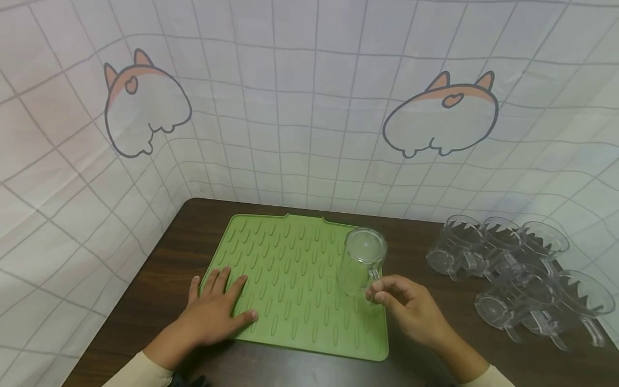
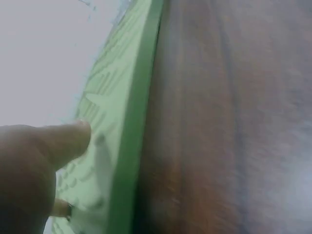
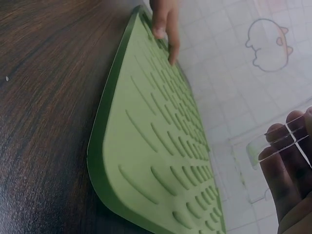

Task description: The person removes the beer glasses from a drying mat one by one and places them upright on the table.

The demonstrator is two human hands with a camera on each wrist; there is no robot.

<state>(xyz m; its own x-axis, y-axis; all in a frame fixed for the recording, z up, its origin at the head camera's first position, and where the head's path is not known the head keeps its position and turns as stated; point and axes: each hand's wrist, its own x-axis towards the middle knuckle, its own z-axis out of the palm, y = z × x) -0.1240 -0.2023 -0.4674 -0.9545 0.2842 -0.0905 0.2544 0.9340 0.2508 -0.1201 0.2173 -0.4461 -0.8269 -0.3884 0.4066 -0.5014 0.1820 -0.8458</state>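
Note:
A clear glass mug point(image 1: 360, 263) is upside down at the right side of a green ridged drying mat point(image 1: 290, 290), its round base facing up. My right hand point(image 1: 413, 309) grips the mug's handle point(image 3: 278, 146) with curled fingers, seen through the clear handle in the right wrist view. Whether the mug's rim touches the mat is hard to tell. My left hand point(image 1: 213, 312) rests with spread fingers on the mat's left edge. In the left wrist view its thumb point(image 2: 68, 141) lies over the mat's ridges.
Several more clear mugs point(image 1: 503, 242) stand close together, rims up, on the right of the dark wooden table point(image 1: 159, 290). A white grid-patterned curtain point(image 1: 300, 107) borders the table at the back and sides.

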